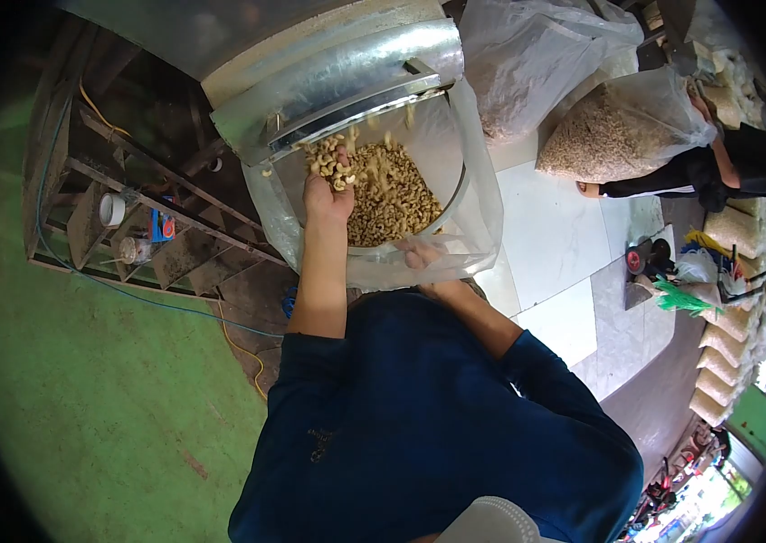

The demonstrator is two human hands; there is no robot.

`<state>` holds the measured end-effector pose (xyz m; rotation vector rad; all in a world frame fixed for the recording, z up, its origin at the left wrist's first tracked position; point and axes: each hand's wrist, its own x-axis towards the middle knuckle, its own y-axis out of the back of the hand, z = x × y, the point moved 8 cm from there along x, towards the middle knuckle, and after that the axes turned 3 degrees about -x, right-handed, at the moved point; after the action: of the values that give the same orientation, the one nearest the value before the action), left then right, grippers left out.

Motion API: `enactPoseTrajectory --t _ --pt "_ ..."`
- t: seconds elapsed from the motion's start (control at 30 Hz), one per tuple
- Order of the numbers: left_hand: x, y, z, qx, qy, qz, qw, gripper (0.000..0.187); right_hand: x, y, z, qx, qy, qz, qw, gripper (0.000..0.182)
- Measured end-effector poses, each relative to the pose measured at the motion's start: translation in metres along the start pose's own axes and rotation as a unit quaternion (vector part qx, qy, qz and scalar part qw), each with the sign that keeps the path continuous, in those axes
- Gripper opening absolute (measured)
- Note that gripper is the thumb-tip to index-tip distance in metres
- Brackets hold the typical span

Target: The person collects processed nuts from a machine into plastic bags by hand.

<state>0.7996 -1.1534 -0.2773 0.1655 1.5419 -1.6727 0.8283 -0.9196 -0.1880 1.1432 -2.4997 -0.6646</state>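
Note:
My left hand (328,195) is cupped around a pile of pale, curved nuts, with more nuts (392,195) lying below it in a round container lined with a clear plastic bag (482,213). Some nuts are blurred in the air under the lip of a shiny metal chute (356,113). At the container's near side, my right hand (419,253) is closed on the plastic bag; the film partly veils its fingers.
On the left stands a metal frame (166,204) holding a tape roll and a jar. Cables cross the green floor (120,407). At the right, a person (727,167) touches a large filled bag (613,127). Stacked bags (727,344) line the far right, near tools on pale tiles (555,235).

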Motion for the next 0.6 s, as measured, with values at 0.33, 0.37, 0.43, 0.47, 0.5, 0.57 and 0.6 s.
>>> enactPoseTrajectory --t 0.33,0.37,0.43,0.47,0.5,0.57,0.6 --pt "-0.024 -0.009 -0.005 -0.002 0.034 0.053 0.998 0.029 -0.001 -0.006 0.007 0.052 -0.057 -0.027 0.997 0.035" --pt "-0.025 -0.009 -0.005 -0.002 0.034 0.053 0.998 0.029 -0.002 -0.005 0.007 0.052 -0.057 -0.028 0.997 0.035" --pt "-0.028 -0.014 -0.004 0.001 0.032 0.038 0.999 0.034 -0.002 -0.004 0.005 -0.010 -0.047 -0.029 0.998 0.038" --pt "-0.029 -0.016 -0.004 0.001 0.032 0.038 0.999 0.034 -0.002 -0.004 0.005 -0.009 -0.047 -0.029 0.998 0.038" --pt "-0.030 -0.019 -0.003 0.014 0.025 0.035 0.999 0.036 -0.002 -0.005 0.006 -0.009 -0.055 -0.041 0.998 0.039" --pt "-0.027 -0.016 -0.002 0.027 0.018 0.033 0.999 0.038 -0.002 -0.006 0.007 -0.009 -0.065 -0.053 0.996 0.040" --pt "-0.025 -0.012 0.000 0.026 0.005 0.045 0.999 0.037 -0.001 -0.006 0.006 0.002 -0.070 -0.053 0.996 0.040"
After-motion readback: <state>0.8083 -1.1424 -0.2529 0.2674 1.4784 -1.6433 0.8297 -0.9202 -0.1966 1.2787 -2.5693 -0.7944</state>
